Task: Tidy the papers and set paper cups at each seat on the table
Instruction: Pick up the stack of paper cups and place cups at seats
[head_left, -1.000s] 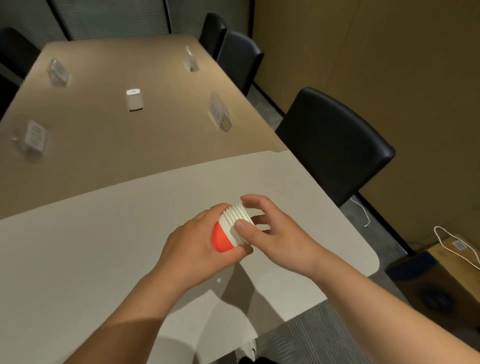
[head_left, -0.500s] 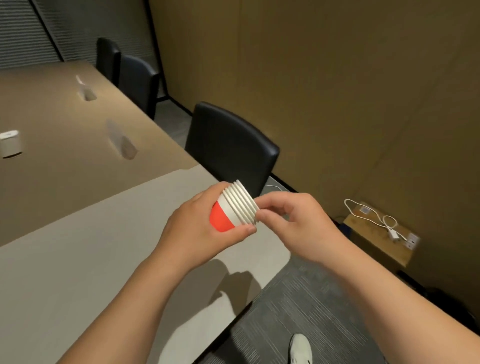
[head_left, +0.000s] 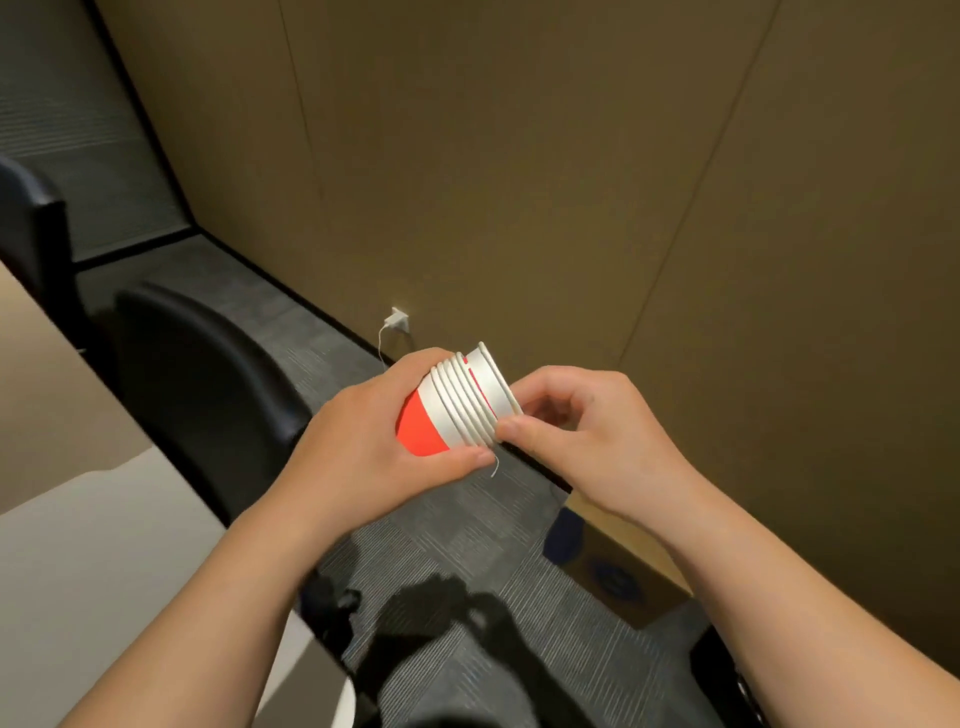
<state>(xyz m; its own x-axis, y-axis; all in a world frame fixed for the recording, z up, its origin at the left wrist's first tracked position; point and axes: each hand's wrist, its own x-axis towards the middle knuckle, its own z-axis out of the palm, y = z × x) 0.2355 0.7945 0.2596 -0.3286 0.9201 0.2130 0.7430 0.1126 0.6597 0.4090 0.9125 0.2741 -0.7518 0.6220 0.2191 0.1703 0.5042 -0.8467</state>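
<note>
The left hand (head_left: 358, 447) is wrapping around a nested stack of red-and-white paper cups (head_left: 457, 405), its fingers curling over the far side and its thumb pressing along the near, lower side of the red base. The stack is lying tilted in the air, rims pointing to the right and slightly up, over the grey carpeted floor (head_left: 467, 545) and beside the table rather than above it. The right hand (head_left: 582, 441) is meeting the open end of the stack: its thumb is lying against the lowest rims while its curled fingers are reaching behind the outermost rim, pinching the end cup, which is sitting a little proud of the others so that a thin red line is showing between the rims. Neither hand is spread; both are closing on the cups.

The pale, two-toned table top (head_left: 78, 545) is running along the left edge of the view, with a black padded chair (head_left: 208, 395) standing just beside it. A white charger plug with a cable (head_left: 396, 321) is sitting in the brown panelled wall (head_left: 571, 182), and a brown cardboard box (head_left: 623, 571) is resting on the floor below the right forearm.
</note>
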